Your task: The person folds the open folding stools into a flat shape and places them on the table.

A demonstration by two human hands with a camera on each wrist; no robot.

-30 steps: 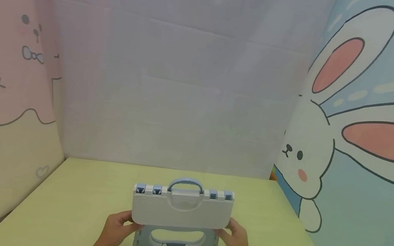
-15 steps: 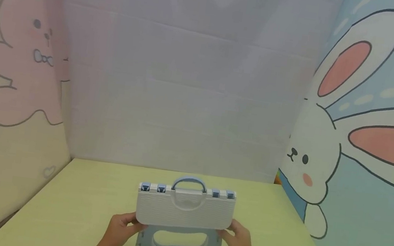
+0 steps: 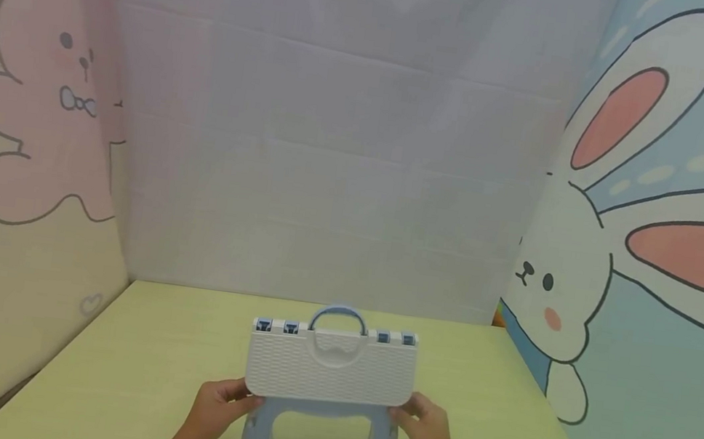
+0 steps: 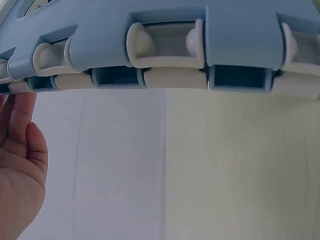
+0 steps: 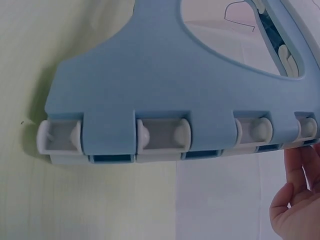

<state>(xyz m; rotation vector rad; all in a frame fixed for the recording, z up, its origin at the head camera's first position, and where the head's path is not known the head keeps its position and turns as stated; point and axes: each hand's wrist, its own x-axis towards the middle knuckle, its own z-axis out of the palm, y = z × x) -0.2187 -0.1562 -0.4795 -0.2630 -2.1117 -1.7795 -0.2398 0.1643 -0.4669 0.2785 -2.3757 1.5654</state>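
Observation:
A folding stool (image 3: pixel 330 371) stands at the near middle of the table in the head view, its white textured top facing me. From its far edge rises a blue carry handle (image 3: pixel 341 311). Below the top hangs a blue leg panel (image 3: pixel 258 431) with a large oval opening. My left hand (image 3: pixel 215 408) grips the left side where top and leg meet, thumb in front. On the right side, my right hand (image 3: pixel 426 434) holds the matching corner. Both wrist views show the blue leg's hinged edge (image 4: pixel 245 40) with white knuckles; the fingertips are partly hidden behind the stool.
The pale yellow-green table (image 3: pixel 178 345) stretches out around the stool. A plain whitish cloth (image 3: pixel 331 173) hangs behind it. Rabbit-printed panels stand at the left (image 3: pixel 39 137) and right (image 3: pixel 580 291).
The stool's white top has risen slightly and tipped, and more of the blue leg's opening shows. Both hands keep their hold. The head view has shifted a little.

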